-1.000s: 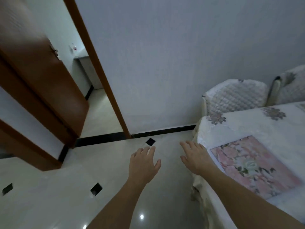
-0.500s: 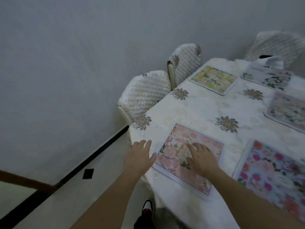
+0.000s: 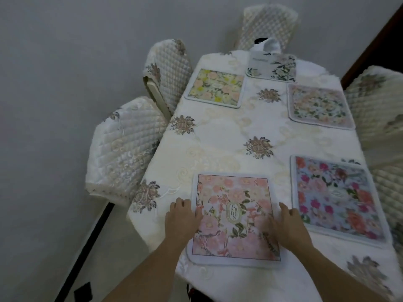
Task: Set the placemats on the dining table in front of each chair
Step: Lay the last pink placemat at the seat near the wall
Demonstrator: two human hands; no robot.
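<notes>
A pink floral placemat (image 3: pixel 233 216) lies flat at the near end of the dining table (image 3: pixel 220 136), which wears a white embroidered cloth. My left hand (image 3: pixel 182 219) rests flat on the mat's left edge, and my right hand (image 3: pixel 287 225) rests flat on its right edge. Other mats lie on the table: a bright multicoloured mat (image 3: pixel 335 197) at the near right, a yellow-green mat (image 3: pixel 216 88) at the far left, a pale mat (image 3: pixel 318 106) at the far right and a grey-white mat (image 3: pixel 272 66) at the far end.
Quilted white chairs stand around the table: two on the left (image 3: pixel 124 144) (image 3: pixel 168 70), one at the far end (image 3: pixel 268 25) and one on the right (image 3: pixel 379 103). A grey wall runs along the left. Pale floor with a black strip (image 3: pixel 87 249) shows at lower left.
The view has swung from the doorway and floor round to the whole table. Both hands have come from the table's corner onto the pink mat's two sides.
</notes>
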